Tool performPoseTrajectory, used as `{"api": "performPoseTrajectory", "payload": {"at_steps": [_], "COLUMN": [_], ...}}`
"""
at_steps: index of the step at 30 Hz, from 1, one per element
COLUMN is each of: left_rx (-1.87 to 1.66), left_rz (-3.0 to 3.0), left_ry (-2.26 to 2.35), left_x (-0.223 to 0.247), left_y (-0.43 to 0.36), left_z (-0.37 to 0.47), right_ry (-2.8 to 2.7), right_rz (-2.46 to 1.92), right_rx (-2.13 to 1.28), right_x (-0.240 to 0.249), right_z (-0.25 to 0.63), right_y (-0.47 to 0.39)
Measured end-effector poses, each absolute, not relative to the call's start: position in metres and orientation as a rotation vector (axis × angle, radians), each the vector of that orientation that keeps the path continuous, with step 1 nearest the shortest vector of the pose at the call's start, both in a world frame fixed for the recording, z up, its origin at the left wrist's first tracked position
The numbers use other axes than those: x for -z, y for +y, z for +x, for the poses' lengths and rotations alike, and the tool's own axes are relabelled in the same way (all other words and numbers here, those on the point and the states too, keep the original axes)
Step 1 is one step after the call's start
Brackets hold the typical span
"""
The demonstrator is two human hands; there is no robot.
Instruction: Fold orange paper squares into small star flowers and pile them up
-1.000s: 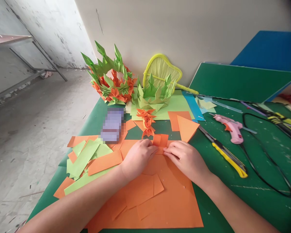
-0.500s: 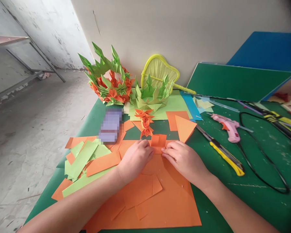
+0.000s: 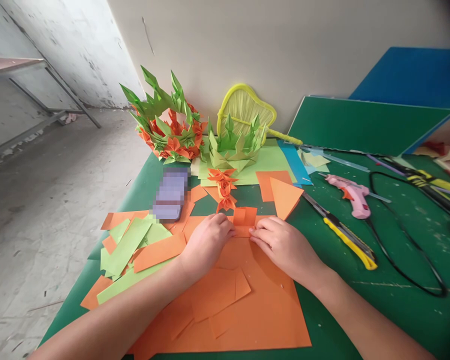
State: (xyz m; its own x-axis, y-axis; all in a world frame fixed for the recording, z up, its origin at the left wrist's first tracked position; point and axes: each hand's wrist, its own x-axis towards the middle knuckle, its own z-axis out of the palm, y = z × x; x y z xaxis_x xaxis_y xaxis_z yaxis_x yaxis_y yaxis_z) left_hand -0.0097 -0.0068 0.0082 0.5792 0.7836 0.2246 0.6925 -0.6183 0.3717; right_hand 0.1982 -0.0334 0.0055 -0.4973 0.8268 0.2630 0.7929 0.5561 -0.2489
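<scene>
A small creased piece of orange paper (image 3: 244, 218) lies between my two hands at the far edge of a large orange sheet (image 3: 270, 310). My left hand (image 3: 212, 237) pinches its left end, the fingertips curled closed. On the right end, my right hand (image 3: 279, 245) holds the paper between thumb and fingers. The near edge of the piece is folded into a narrow band, while a squarish flap stands out on the far side. Just beyond are folded orange paper flowers (image 3: 225, 192). Orange offcuts (image 3: 221, 292) rest on the large sheet.
Green and orange paper scraps (image 3: 135, 245) and a blurred phone-like object (image 3: 171, 195) lie left. Behind stand a green-orange paper crown (image 3: 172, 125), a green paper crown (image 3: 234, 147) and a yellow fan (image 3: 247, 107). A utility knife (image 3: 345, 237) and pink glue gun (image 3: 350, 192) lie right.
Almost nothing differs. Both hands keep hold of the folded orange paper in the same place; the view has shifted very slightly.
</scene>
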Motion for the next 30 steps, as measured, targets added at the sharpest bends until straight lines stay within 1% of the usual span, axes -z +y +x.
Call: {"api": "performPoseTrajectory", "payload": {"at_steps": [6, 10, 16, 19, 25, 30], "left_rx": [-0.500, -0.394, -0.266, -0.280, -0.394, -0.479], "left_rz": [2.635, 2.658, 2.684, 2.676, 2.630, 2.672], "left_ry": [0.846, 0.885, 0.949, 0.946, 0.958, 0.934], "left_x": [-0.003, -0.004, -0.011, -0.012, -0.009, -0.006], "left_y": [-0.007, -0.010, -0.012, -0.012, -0.013, -0.011], "left_z": [-0.008, -0.009, -0.010, -0.009, -0.009, -0.010], "right_ry": [-2.476, -2.465, -2.470, -2.497, -2.555, -2.523], "right_rz": [-1.321, -1.295, -1.189, -1.202, -1.162, -1.106], "right_rx": [-0.161, -0.159, -0.013, -0.051, -0.235, -0.270], "right_x": [-0.007, -0.006, -0.005, -0.008, -0.015, -0.014], "right_z": [0.200, 0.202, 0.203, 0.204, 0.217, 0.221], "right_y": [-0.033, -0.033, -0.034, -0.033, -0.028, -0.026]}}
